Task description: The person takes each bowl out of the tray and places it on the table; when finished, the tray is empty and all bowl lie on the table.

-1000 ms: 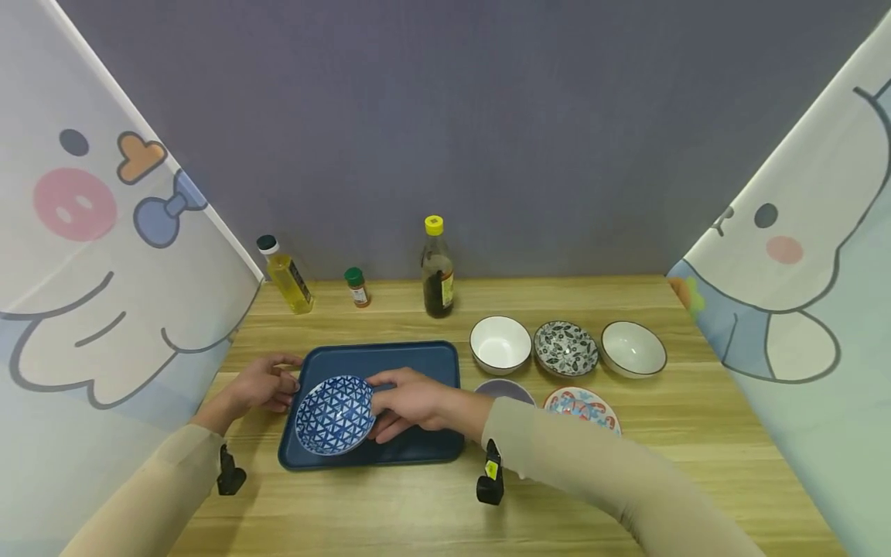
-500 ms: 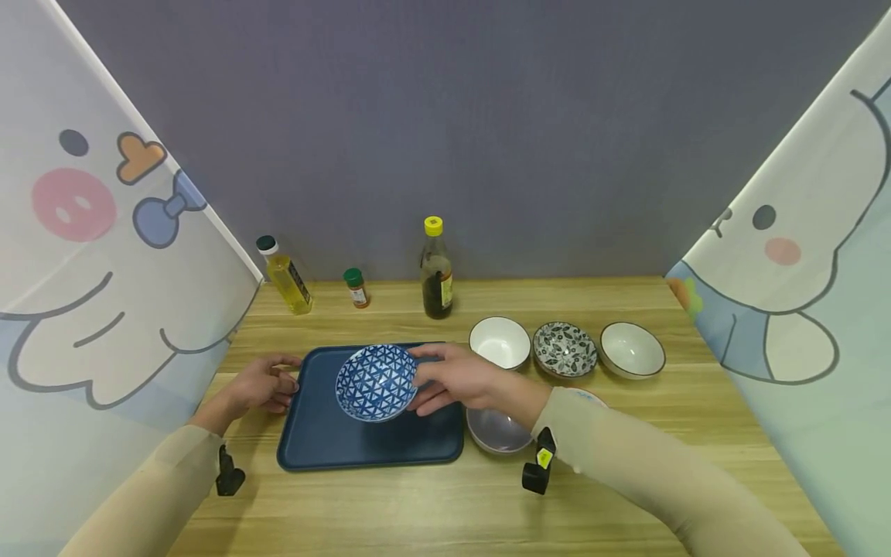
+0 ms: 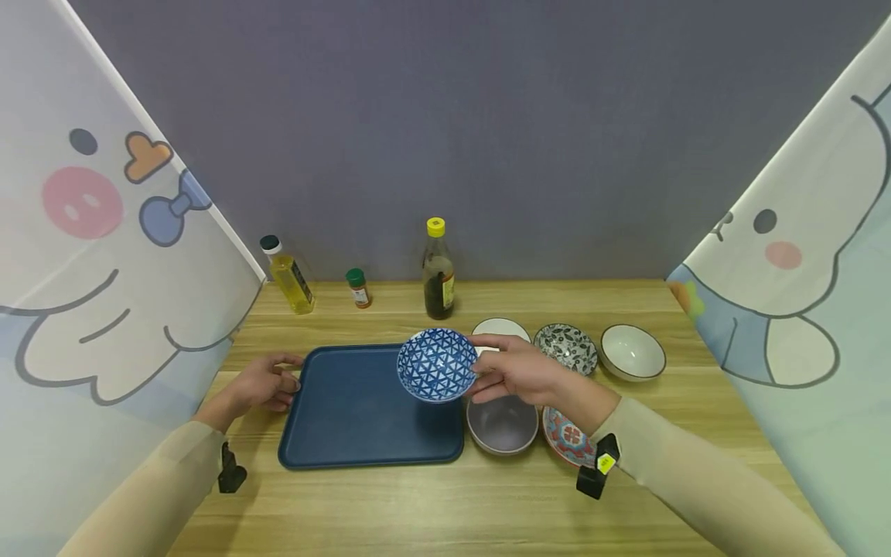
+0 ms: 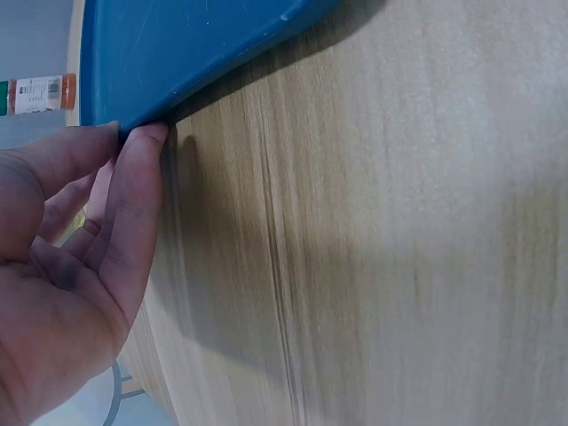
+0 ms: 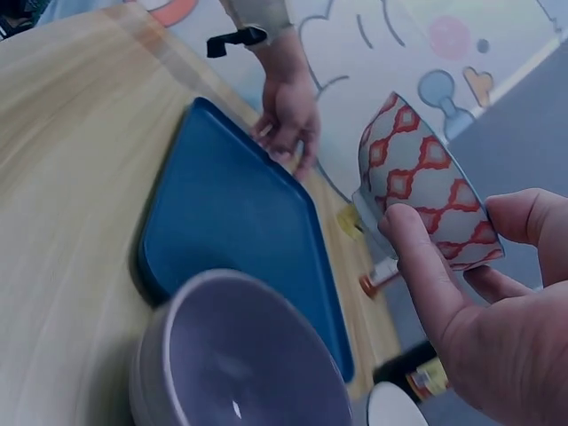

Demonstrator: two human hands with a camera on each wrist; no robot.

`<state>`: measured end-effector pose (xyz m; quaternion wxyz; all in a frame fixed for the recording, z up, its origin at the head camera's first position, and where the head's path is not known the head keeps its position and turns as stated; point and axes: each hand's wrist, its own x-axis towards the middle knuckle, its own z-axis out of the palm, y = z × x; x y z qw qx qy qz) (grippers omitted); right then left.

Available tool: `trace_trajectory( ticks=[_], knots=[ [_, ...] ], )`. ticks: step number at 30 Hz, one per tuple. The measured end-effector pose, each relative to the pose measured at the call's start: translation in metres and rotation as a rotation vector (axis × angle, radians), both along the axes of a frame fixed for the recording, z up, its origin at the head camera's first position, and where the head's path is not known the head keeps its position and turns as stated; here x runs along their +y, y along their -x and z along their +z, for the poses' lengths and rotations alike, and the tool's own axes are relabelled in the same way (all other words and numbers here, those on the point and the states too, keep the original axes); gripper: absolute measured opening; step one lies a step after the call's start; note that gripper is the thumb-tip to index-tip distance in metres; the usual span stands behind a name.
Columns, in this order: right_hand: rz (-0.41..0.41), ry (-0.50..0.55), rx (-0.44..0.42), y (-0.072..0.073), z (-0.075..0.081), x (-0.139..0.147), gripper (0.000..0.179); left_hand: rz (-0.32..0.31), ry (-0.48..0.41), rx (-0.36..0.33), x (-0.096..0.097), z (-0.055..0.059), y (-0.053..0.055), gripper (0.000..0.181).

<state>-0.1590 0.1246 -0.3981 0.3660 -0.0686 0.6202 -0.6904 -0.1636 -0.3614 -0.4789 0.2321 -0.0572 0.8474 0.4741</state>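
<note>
My right hand [image 3: 522, 370] holds a small bowl [image 3: 436, 365] by its right side, thumb at the rim and fingers on the outside. Inside, the bowl has blue and white triangles; the right wrist view shows red diamonds on its outer wall [image 5: 417, 177]. It is raised over the right end of a dark blue rectangular tray [image 3: 362, 410], which has nothing on it. At the tray's left edge, my left hand [image 3: 264, 383] pinches the rim between thumb and finger, as the left wrist view shows. A purple-grey bowl [image 3: 503, 425] stands right beside the tray.
Behind the right hand are a white bowl [image 3: 501, 326], partly covered, a leaf-patterned bowl [image 3: 565, 344] and another white bowl [image 3: 633, 352]. A red-and-blue patterned dish [image 3: 567, 437] lies partly under the forearm. An oil bottle [image 3: 292, 285], a spice jar [image 3: 358, 290] and a dark sauce bottle [image 3: 438, 286] line the back.
My right hand has carried the patterned bowl rightward and back, from the tray's left part to its right end. The purple-grey bowl has come into fuller view. The left hand has stayed put.
</note>
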Motion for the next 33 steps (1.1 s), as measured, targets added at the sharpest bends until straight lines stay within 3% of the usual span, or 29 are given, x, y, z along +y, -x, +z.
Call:
trace_trajectory(
  ticks=[12, 23, 33],
  knots=[
    [-0.072, 0.028, 0.025, -0.003, 0.010, 0.070, 0.076, 0.004, -0.014, -0.005, 0.000, 0.001, 0.001, 0.062],
    [-0.134, 0.053, 0.050, -0.017, 0.019, 0.121, 0.078, 0.010, -0.023, -0.015, 0.000, 0.000, 0.002, 0.061],
    [-0.171, 0.076, 0.097, -0.035, 0.011, 0.173, 0.079, 0.014, -0.034, -0.018, -0.001, 0.000, 0.002, 0.060]
  ],
)
